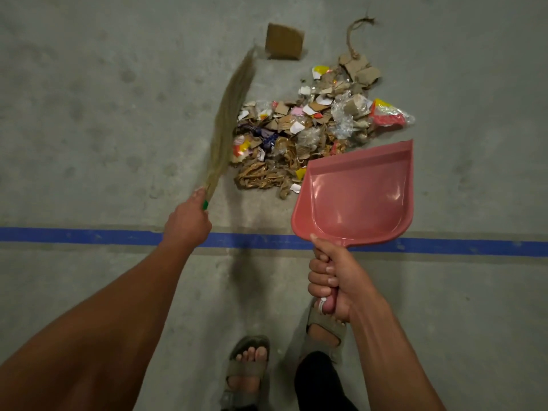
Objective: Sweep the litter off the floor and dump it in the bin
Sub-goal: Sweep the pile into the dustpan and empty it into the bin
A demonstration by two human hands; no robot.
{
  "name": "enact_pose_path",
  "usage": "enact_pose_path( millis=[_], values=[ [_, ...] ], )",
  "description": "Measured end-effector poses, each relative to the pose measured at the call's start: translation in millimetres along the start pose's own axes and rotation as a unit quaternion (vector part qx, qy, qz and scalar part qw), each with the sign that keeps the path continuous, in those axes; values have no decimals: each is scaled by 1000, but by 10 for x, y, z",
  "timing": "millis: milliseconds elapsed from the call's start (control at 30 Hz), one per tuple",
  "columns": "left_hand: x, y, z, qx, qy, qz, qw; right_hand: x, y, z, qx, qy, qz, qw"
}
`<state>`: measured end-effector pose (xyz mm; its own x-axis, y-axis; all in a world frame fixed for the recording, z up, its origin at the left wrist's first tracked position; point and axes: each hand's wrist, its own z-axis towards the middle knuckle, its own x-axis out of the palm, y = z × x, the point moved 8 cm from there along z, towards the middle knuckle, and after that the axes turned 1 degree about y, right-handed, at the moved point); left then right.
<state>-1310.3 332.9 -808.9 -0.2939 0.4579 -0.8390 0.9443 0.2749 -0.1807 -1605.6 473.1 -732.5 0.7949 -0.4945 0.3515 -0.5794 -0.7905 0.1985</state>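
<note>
A heap of litter [314, 126] lies on the concrete floor: torn cardboard, paper scraps, clear plastic and a red and yellow wrapper. My left hand [188, 222] grips the green handle of a grass broom [229, 114], whose bristles slant up along the heap's left side. My right hand [333, 284] is closed on the handle of a pink dustpan [355, 197], held above the floor at the heap's near right corner, its mouth towards the litter. The pan holds nothing. No bin is in view.
A brown cardboard piece [285, 41] stands apart beyond the heap, near the broom tip. A frayed rope [354, 34] trails from the heap's far end. A blue line [89, 235] crosses the floor. My sandalled feet [247, 372] stand behind it.
</note>
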Motion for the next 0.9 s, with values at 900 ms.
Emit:
enact_pose_path(
  millis=[900],
  values=[
    [504,-140,-806,93,46,-101,989,25,-403,-70,-3,3,21,1000]
  ],
)
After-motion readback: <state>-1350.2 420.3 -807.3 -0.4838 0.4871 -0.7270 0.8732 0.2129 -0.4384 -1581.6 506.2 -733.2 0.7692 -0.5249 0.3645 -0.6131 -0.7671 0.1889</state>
